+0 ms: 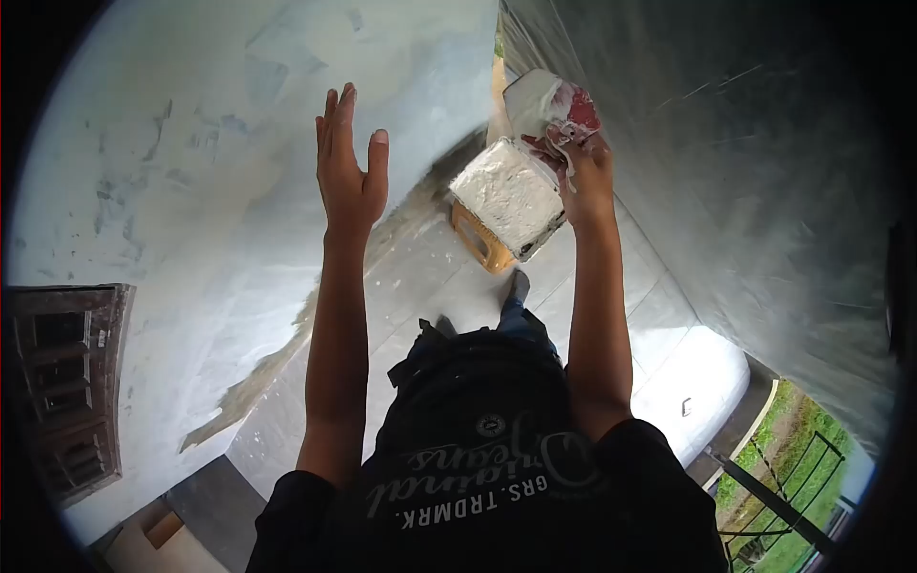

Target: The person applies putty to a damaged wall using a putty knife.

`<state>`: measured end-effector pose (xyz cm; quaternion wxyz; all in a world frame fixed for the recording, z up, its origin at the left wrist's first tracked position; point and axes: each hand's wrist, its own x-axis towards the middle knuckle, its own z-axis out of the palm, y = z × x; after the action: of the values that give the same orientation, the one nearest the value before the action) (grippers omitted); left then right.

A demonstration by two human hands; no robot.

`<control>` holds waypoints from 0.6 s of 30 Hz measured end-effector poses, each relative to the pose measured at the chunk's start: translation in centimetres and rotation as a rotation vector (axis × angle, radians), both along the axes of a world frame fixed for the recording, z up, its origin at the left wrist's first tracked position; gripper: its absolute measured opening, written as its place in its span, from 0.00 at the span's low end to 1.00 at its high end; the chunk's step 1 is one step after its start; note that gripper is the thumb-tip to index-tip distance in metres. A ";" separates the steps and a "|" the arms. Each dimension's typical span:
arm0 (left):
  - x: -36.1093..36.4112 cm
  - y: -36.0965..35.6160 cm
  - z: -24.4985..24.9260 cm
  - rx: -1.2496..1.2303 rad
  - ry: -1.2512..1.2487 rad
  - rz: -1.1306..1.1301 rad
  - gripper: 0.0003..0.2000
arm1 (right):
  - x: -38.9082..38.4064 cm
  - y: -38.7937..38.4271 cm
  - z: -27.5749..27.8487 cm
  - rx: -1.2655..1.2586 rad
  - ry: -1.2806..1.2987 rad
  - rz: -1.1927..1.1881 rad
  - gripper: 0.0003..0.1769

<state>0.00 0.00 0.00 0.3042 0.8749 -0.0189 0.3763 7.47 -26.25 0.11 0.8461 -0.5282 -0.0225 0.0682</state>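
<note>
My left hand (351, 177) is raised close before the pale wall, fingers stretched out and thumb apart, with nothing in it. In my right hand (585, 167) is a flat plastering blade (531, 99), smeared with white putty and showing a red patch near my fingers. Putty also coats the fingers of that hand. Just left of and below the blade, a square container of white putty (506, 189) overlaps a yellow plastic stool (480, 237); its top is heaped and rough.
A patchy, partly coated wall (220, 191) fills the left side, with a dark wooden window frame (72, 387) low in it. Grey sheeting (755, 181) hangs on the right. My feet stand on the tiled floor (411, 272). A metal railing (793, 487) is at lower right.
</note>
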 end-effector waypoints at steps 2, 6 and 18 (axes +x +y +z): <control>-1.1 -0.4 0.2 0.004 0.024 0.024 0.25 | -0.6 -0.3 0.2 -0.010 0.004 0.039 0.16; 3.3 -4.2 -2.9 -0.015 0.103 0.082 0.26 | 4.7 -3.5 -3.3 -0.033 0.045 0.065 0.15; 4.1 -8.7 -5.5 -0.044 0.287 0.189 0.27 | 8.8 -6.1 -7.1 -0.051 0.155 0.191 0.19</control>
<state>4.08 -8.71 -5.53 0.2862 0.9107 0.1151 0.2748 16.24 -32.39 -6.96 0.8214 -0.5380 -0.0054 0.1895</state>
